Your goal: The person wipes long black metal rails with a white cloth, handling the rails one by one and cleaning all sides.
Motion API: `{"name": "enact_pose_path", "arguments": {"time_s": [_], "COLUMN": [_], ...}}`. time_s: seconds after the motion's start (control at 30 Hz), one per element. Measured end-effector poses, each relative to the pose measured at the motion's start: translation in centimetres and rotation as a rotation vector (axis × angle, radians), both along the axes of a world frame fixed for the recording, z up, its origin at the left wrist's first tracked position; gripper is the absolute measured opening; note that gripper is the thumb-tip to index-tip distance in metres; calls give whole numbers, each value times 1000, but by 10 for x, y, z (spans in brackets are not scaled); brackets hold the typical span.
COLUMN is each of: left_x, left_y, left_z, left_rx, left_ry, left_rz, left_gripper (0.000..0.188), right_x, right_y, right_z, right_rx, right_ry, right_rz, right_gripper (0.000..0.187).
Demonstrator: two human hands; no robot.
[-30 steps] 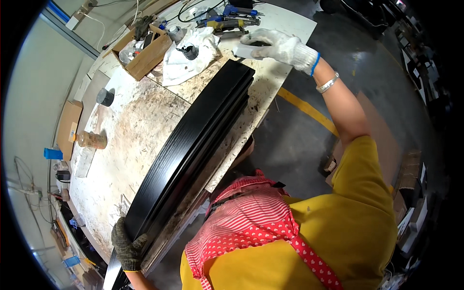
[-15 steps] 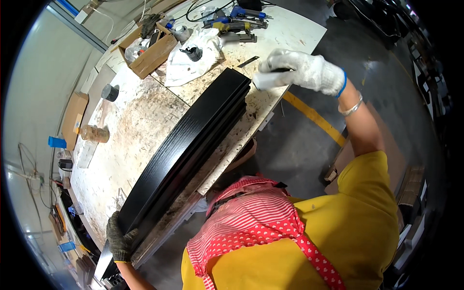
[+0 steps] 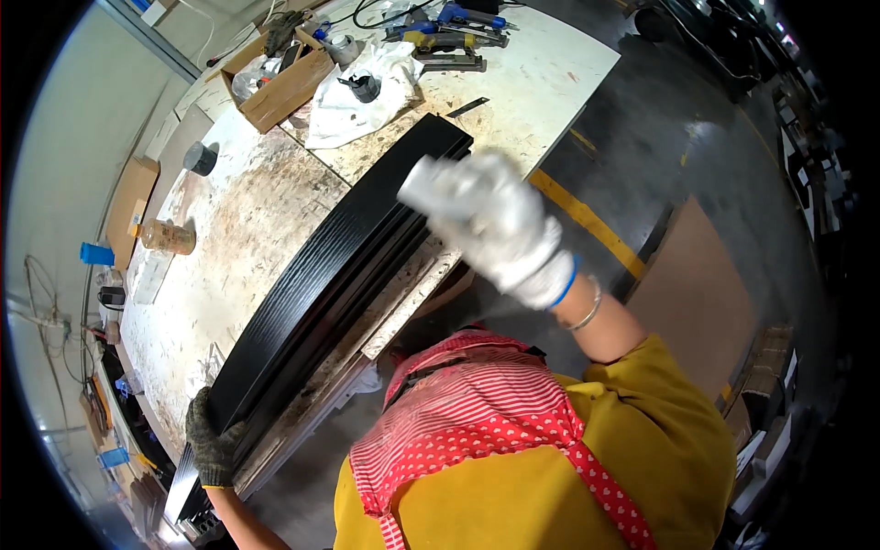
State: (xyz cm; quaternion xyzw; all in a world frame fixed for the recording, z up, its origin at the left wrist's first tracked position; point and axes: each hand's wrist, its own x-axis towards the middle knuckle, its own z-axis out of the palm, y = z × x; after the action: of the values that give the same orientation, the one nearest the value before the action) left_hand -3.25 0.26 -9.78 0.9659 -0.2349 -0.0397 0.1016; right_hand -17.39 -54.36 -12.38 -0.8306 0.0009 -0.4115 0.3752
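Observation:
Glossy black curved boards [image 3: 335,261], stacked together, lie diagonally along the near edge of the worktable. My left hand [image 3: 213,445], in a dark grey knit glove, grips their near-left end, with the thumb toward me and the fingers over the far side. Over the far-right part of the boards is my right hand [image 3: 509,234], in a white knit glove and smeared by motion. Closed in it is a white pad [image 3: 423,186] with its end sticking out at the left; its exact kind is unclear, as is whether it touches the boards.
Paint-stained worktable [image 3: 266,215] carries a cardboard box [image 3: 289,92] of odds and ends, a white cloth [image 3: 339,119] under a black cup [image 3: 363,88], air nailers [image 3: 449,38], a thin black blade [image 3: 467,107], a dark round tin [image 3: 200,159] and a bottle [image 3: 169,237].
My right hand has swung left and toward me with the white pad, from beyond the boards' far end to over them. My left hand keeps its grip; the view has shifted slightly.

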Motion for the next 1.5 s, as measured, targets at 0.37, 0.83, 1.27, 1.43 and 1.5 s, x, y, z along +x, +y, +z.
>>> {"name": "enact_pose_path", "arguments": {"time_s": [0.37, 0.83, 1.27, 1.43, 1.5], "left_x": [-5, -3, -13, -10, -10], "left_y": [-12, -25, -32, -30, -32], "left_z": [5, 2, 7, 7, 9], "left_rx": [11, 1, 65, 109, 119], "left_ry": [-19, -199, -259, -188, -190], "left_rz": [-32, -141, -139, -69, -60], "left_gripper": [84, 80, 81, 84, 84], "right_x": [-2, 15, 27, 33, 8], "right_y": [57, 194, 209, 129, 87], "right_z": [5, 5, -9, 0, 21], "right_rx": [-294, 257, -376, 275, -300], "right_ry": [206, 230, -28, 323, 73], "right_rz": [18, 201, -292, -48, -472], "right_gripper": [40, 27, 13, 10, 26]}}
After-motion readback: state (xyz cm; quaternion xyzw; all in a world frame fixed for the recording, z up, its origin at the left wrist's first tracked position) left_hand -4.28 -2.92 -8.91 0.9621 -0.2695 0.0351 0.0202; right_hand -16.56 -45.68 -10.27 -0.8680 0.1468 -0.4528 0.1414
